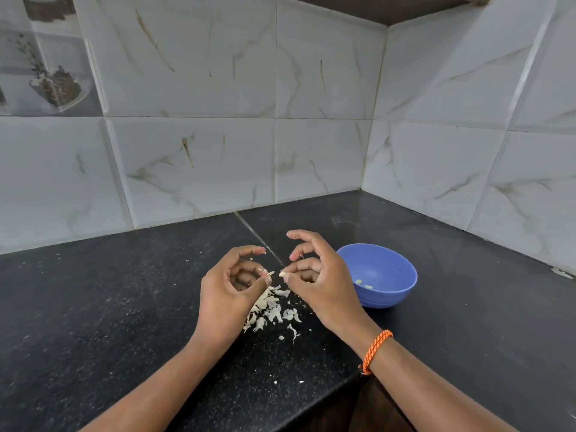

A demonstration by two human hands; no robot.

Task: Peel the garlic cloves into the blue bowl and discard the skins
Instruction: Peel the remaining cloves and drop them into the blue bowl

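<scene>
My right hand (318, 285) pinches a small pale garlic clove (282, 274) between thumb and fingertip, above the black counter. Close beside it, my left hand (227, 291) pinches a thin strip of skin (270, 273) between thumb and finger. The two hands are almost touching at the fingertips. A heap of white garlic skins (271, 310) lies on the counter below and between the hands. The blue bowl (396, 269) stands just right of my right hand and holds two or three peeled pieces (363, 284).
The black stone counter (109, 307) fills a corner, with tiled walls (249, 151) behind and to the right. Its front edge runs diagonally at the lower right. A small scrap (561, 272) lies by the right wall. An orange band (375, 350) circles my right wrist.
</scene>
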